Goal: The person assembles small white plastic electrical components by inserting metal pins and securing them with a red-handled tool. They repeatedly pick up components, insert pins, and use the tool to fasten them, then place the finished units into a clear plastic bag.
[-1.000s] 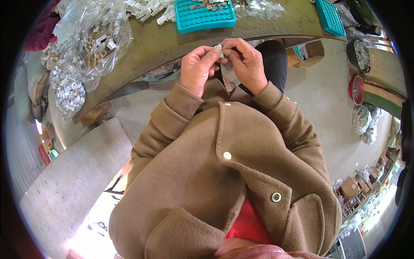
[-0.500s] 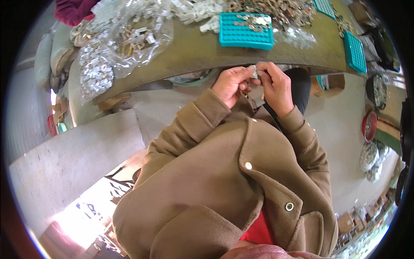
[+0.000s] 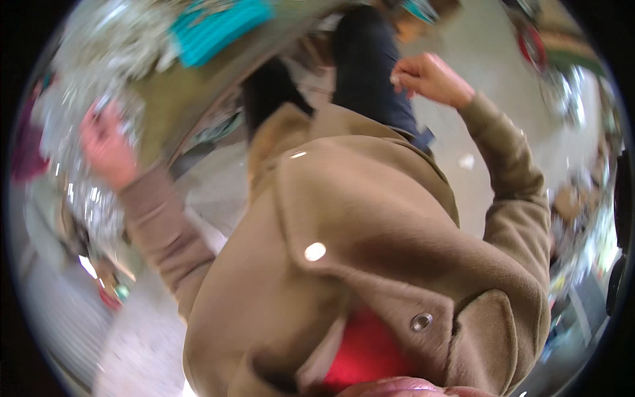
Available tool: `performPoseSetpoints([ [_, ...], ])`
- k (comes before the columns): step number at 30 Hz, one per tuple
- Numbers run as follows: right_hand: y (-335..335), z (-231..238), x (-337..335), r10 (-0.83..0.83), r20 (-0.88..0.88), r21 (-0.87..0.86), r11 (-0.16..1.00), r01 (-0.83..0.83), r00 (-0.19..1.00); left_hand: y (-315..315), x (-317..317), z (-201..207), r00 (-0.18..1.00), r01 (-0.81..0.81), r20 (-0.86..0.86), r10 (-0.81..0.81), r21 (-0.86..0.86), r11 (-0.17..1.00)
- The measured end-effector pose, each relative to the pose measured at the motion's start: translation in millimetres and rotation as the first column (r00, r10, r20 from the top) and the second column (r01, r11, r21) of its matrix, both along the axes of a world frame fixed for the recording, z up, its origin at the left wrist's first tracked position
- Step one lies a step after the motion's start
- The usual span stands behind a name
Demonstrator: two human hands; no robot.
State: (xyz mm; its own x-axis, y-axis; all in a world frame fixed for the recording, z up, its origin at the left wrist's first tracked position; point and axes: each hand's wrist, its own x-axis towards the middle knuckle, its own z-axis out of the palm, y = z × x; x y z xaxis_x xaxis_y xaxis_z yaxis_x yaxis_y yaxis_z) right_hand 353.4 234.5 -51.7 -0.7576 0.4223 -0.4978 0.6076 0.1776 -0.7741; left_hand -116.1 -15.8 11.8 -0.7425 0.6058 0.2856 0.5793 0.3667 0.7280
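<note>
My left hand (image 3: 109, 145) is stretched out to the left over a clear plastic bag (image 3: 135, 119) on the table. Motion smears its fingers, so whether they hold anything does not show. Out to the right, beside my dark-trousered leg, my right hand (image 3: 436, 81) hangs in the air with its fingers curled together. Something pale shows at its fingertips, too small to name. Below my right forearm a small white blurred thing (image 3: 466, 161) appears against the floor; whether it lies there or is falling I cannot tell.
A heap of white pieces (image 3: 126, 43) and a turquoise tray (image 3: 218, 30) with small parts on it are on the table (image 3: 159, 106), upper left. A red round basin (image 3: 531, 47) and filled clear bags (image 3: 565, 92) stand on the floor to the right.
My hands have parted: the left swung left to the plastic bag, the right drew right, away from the table. The view has turned, and the small white thing above the floor is newly visible.
</note>
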Motion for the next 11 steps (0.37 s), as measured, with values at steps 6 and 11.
performPoseSetpoints([
  [6,0,-7,105,-0.372,0.052,0.002,0.928,0.373,0.927,-7,-37,11,0.922,-0.075,-0.386,0.002,-0.173,0.982],
  [11,-27,-7,131,-0.385,0.116,-0.116,0.910,0.397,0.916,9,46,-12,0.946,0.325,0.048,-0.322,-0.097,0.941],
])
